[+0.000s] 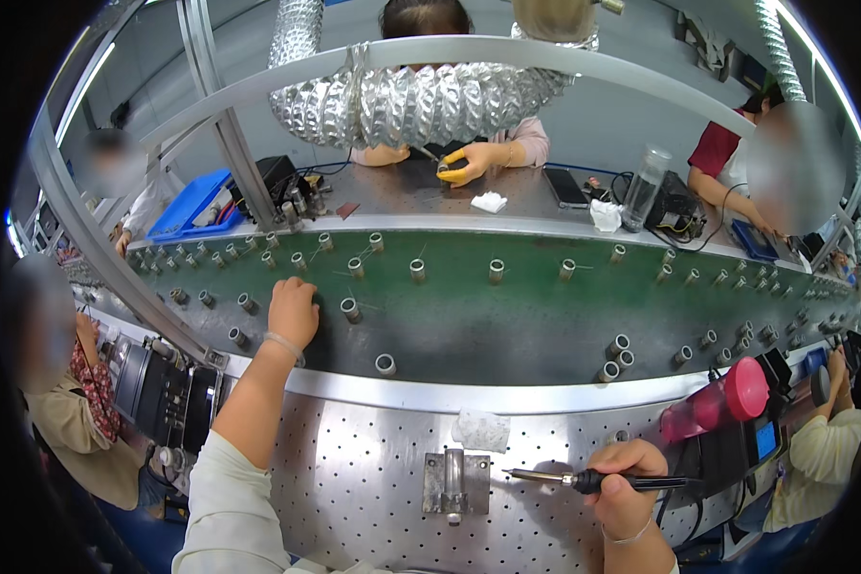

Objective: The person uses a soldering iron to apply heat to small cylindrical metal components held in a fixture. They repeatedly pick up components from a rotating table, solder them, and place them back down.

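Observation:
My left hand (294, 314) reaches over the green conveyor belt (450, 330), its fingers curled downward and close together. Whatever may be between its fingertips is hidden beneath the hand. Small metal cylinders stand around it, among them one cylinder (351, 310) just to its right. In my right hand (631, 483) is a soldering iron (584, 480), held by its black handle, with the tip pointing left. Left of that tip, a metal fixture (456, 485) with a horizontal cylinder on a flat plate rests on the perforated metal worktop (354, 478).
A white pad (481, 430) lies behind the fixture. At right are a pink bottle (717, 399) and a soldering station (737, 454) with a blue screen. Silver ducting (421, 105) and a metal frame cross overhead. Across the belt, a person in yellow finger covers (464, 165) works.

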The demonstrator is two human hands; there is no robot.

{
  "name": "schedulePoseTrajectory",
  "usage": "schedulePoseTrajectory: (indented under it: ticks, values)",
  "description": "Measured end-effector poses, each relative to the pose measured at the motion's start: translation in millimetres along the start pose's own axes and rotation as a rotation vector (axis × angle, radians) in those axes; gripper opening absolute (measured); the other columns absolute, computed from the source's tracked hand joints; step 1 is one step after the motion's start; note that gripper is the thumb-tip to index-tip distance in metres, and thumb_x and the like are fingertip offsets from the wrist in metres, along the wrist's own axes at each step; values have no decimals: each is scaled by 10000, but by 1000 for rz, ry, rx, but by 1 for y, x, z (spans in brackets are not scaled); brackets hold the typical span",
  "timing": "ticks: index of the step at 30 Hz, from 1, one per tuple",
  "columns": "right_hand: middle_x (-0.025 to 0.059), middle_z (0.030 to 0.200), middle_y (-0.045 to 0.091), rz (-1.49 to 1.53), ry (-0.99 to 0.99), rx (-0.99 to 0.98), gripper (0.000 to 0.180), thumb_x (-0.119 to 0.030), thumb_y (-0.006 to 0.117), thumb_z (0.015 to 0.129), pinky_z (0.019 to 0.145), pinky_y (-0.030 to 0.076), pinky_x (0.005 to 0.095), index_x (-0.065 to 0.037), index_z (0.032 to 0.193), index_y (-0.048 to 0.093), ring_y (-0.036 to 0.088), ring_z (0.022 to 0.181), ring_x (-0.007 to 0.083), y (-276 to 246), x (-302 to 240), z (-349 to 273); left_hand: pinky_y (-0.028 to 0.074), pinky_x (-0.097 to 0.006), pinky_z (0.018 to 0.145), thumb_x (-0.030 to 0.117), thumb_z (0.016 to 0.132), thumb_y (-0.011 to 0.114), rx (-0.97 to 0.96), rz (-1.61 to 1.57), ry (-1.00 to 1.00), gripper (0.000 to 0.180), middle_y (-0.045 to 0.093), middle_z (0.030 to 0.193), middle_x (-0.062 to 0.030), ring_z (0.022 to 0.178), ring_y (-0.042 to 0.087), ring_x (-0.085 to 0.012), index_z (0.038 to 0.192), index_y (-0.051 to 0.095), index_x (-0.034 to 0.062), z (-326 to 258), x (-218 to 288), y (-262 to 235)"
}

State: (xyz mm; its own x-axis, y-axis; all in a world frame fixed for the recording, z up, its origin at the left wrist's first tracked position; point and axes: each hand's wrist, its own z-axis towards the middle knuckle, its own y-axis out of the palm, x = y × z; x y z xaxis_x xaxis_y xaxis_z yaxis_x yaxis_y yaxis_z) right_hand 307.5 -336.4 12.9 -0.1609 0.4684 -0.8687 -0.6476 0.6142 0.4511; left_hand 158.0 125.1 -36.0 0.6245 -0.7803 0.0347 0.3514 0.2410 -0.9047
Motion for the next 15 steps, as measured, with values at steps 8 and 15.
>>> schedulePoseTrajectory:
  ticks: [8,15]
  values:
    - [91,733,632,-76,93,-122,109,21,680,778,575,437,216,40,869,623,590,633,105,-6,-9,6,420,-408,895,22,620,730,6,-62,38,419,573,1054,-126,1025,511,-331,1025,627,49,-7,10,-23]
    - [101,725,627,-56,-131,-133,147,42,678,776,546,426,232,32,910,619,582,610,117,-11,-19,2,437,-357,849,14,687,686,105,-464,525,347,580,1062,-99,996,542,-279,1029,637,49,25,180,-62]
